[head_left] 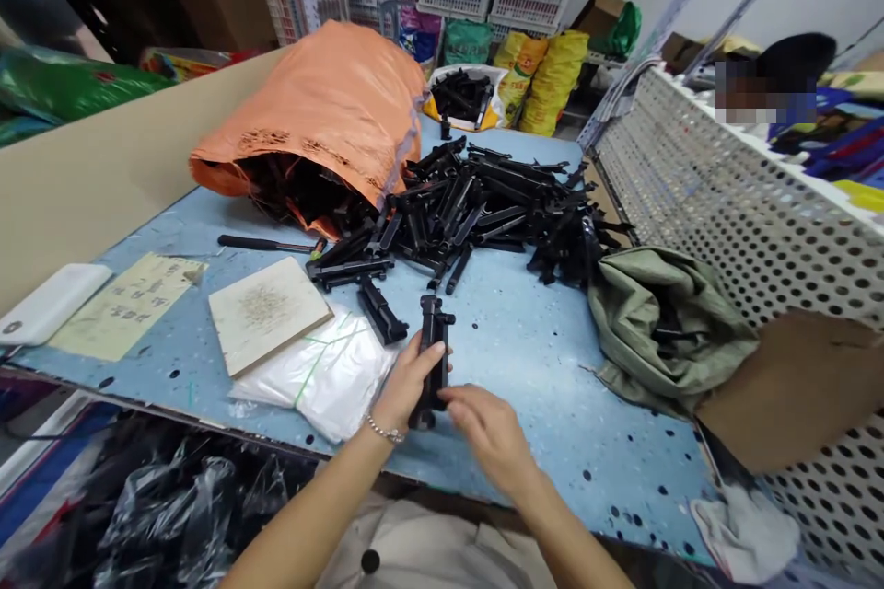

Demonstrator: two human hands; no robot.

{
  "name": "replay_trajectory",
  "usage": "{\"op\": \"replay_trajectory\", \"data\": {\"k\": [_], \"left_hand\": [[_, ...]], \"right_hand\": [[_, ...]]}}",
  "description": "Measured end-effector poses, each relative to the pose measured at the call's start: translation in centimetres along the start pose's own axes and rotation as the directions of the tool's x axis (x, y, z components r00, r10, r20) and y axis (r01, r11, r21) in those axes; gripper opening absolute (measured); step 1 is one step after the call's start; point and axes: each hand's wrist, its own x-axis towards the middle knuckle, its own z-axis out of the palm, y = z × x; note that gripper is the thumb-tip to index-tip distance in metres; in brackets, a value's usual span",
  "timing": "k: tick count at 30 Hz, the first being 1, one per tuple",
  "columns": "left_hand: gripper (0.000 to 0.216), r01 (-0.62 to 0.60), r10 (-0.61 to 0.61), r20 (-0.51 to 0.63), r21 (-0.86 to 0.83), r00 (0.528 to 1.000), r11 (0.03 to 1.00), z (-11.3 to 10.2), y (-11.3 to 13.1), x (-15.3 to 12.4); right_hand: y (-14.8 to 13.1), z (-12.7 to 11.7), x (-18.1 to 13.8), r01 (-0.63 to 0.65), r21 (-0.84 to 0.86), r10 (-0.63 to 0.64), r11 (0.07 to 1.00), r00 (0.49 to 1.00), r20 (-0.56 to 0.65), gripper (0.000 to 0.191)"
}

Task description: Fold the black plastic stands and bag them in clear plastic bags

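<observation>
A long black plastic part (434, 331) stands nearly upright over the front of the blue table, with my left hand (407, 379) wrapped round its middle. At its lower right side is my right hand (487, 433), fingers bent and their tips against the part. What lies under those fingertips is hidden. Just left of the held part, a similar black part (382, 311) lies alone on the table. Behind it spreads a big heap of black plastic parts (476, 202).
An orange sack (331, 92) lies with its mouth toward me. To the left are a hammer-like tool (266, 244), a square board (266, 308), clear plastic bags (331, 377), yellow paper (131, 304) and a white device (52, 299). A green cloth bag (669, 313) sits right, by a perforated panel (732, 175).
</observation>
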Motion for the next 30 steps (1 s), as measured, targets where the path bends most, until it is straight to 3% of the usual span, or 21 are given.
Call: {"op": "replay_trajectory", "data": {"k": [3,5,8,12,15,17,19,21,23,26,28,30], "left_hand": [[0.051,0.049,-0.050,0.085,0.014,0.995,0.999,1.0,0.4,-1.2],[0.052,0.055,-0.062,0.112,0.061,0.992,0.997,1.8,0.4,-2.0],[0.052,0.068,-0.079,0.103,0.113,0.992,0.991,3.1,0.1,-2.4],[0.044,0.138,-0.145,0.061,0.110,0.988,0.984,3.4,0.1,-1.5],[0.040,0.203,-0.206,0.059,0.041,0.977,0.978,2.9,0.6,-0.7],[0.039,0.208,-0.207,0.048,-0.011,0.977,0.978,2.6,1.0,-0.2],[0.040,0.186,-0.184,0.050,-0.027,0.982,0.982,2.5,1.1,0.4],[0.042,0.148,-0.150,0.066,0.026,0.987,0.989,2.2,1.0,0.9],[0.043,0.072,-0.084,0.063,0.171,0.994,0.983,1.8,0.3,1.4],[0.040,-0.038,-0.009,0.086,0.526,0.996,0.850,1.8,-1.4,1.3],[0.039,-0.068,-0.031,0.120,0.734,0.992,0.675,2.3,-2.8,0.6],[0.039,-0.077,-0.049,0.122,0.841,0.991,0.536,3.0,-4.0,-0.1]], "right_hand": [[1.2,-2.4,2.1,-0.026,-0.173,-0.015,0.985,0.973,-0.230,0.035],[2.6,-3.1,4.0,0.016,-0.390,-0.142,0.921,0.945,-0.295,0.038],[4.7,-3.1,6.2,0.110,-0.563,-0.283,0.819,0.931,-0.229,0.048],[5.8,-3.2,6.2,0.063,-0.569,-0.227,0.820,0.948,-0.222,0.051],[5.1,-3.4,4.0,0.264,-0.556,-0.376,0.788,0.922,-0.096,0.051],[4.3,-3.2,2.1,0.437,-0.561,-0.511,0.703,0.859,0.029,0.052],[3.5,-2.8,0.6,0.520,-0.573,-0.567,0.634,0.816,0.114,0.048],[2.9,-2.8,0.3,0.507,-0.572,-0.517,0.645,0.840,0.163,0.045],[2.5,-3.4,1.7,0.441,-0.531,-0.394,0.724,0.896,0.206,0.045],[2.2,-4.2,6.6,0.288,-0.504,-0.239,0.814,0.957,0.163,0.046],[2.0,-3.8,11.1,0.230,-0.565,-0.233,0.793,0.970,0.068,0.039],[1.8,-2.4,15.1,0.293,-0.636,-0.283,0.714,0.951,0.121,0.032]]}}
